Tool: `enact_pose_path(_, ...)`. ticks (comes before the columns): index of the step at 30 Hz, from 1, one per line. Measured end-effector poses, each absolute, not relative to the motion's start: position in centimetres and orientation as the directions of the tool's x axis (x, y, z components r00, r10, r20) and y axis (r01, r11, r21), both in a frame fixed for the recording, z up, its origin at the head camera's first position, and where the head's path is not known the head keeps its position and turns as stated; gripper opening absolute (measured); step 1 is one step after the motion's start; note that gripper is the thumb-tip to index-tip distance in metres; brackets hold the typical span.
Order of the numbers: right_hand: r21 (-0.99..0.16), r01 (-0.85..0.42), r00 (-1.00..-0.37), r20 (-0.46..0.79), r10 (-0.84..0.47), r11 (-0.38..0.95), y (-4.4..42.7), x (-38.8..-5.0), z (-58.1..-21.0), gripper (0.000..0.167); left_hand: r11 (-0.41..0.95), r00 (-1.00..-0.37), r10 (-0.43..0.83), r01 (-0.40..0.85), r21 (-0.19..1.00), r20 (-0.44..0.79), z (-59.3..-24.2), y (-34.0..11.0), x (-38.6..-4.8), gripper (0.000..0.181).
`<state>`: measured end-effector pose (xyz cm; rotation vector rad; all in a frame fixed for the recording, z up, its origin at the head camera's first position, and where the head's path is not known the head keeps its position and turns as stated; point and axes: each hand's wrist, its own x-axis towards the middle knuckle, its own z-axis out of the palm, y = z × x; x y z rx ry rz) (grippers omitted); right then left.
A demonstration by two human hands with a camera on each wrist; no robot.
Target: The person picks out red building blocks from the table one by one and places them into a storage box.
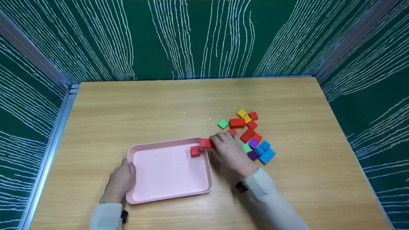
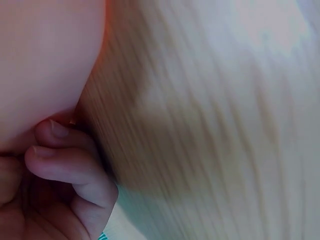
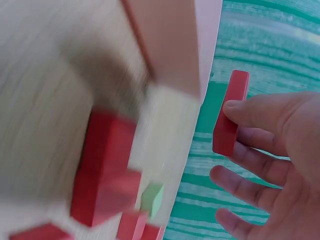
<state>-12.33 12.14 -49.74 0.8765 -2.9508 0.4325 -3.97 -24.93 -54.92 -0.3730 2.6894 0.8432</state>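
Note:
In the head view, a pink tray (image 1: 166, 175) lies on the table, and the left hand (image 1: 119, 182) grips its left rim. The left wrist view shows curled fingers (image 2: 75, 167) against the tray's pink wall (image 2: 45, 60). Over the tray's top right corner, the right hand (image 1: 230, 154) holds a red rectangular block (image 1: 205, 143). From the right wrist, that block (image 3: 231, 112) is pinched between thumb and fingers, with the other fingers spread. Inside the tray, near its right side, sits a red cube (image 1: 195, 151).
Right of the tray lie several loose blocks: red ones (image 1: 237, 123), yellow ones (image 1: 241, 113), green cubes (image 1: 223, 124), purple cubes (image 1: 252, 155) and blue ones (image 1: 267, 156). Green walls with white lines (image 1: 204, 38) border the wooden table (image 1: 143, 108). Small white specks dot its surface.

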Motion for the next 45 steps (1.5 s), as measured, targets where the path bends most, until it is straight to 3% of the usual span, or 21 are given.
enact_pose_path(8,-0.272,-0.656,-0.750,0.132,-0.648,0.704,9.7,-11.1,-50.1,0.044,0.793,-0.920,-0.149,-0.331,0.511,-0.364,-54.8,-24.8,-4.0,0.049)
enact_pose_path(19,-0.264,-0.681,-0.716,0.043,-0.697,0.683,8.6,-9.7,-51.6,0.045,0.805,-0.924,-0.140,-0.315,0.503,-0.355,-54.8,-25.0,-4.1,0.046)
enact_pose_path(31,-0.173,-0.690,-0.715,0.014,-0.699,0.703,7.9,-9.2,-53.4,0.041,0.797,-0.916,-0.157,-0.338,0.501,-0.370,-54.8,-25.0,-3.9,0.050)
enact_pose_path(45,-0.194,-0.672,-0.723,-0.037,-0.690,0.715,7.8,-9.1,-53.8,0.043,0.791,-0.925,-0.149,-0.324,0.519,-0.350,-55.0,-25.1,-3.9,0.048)
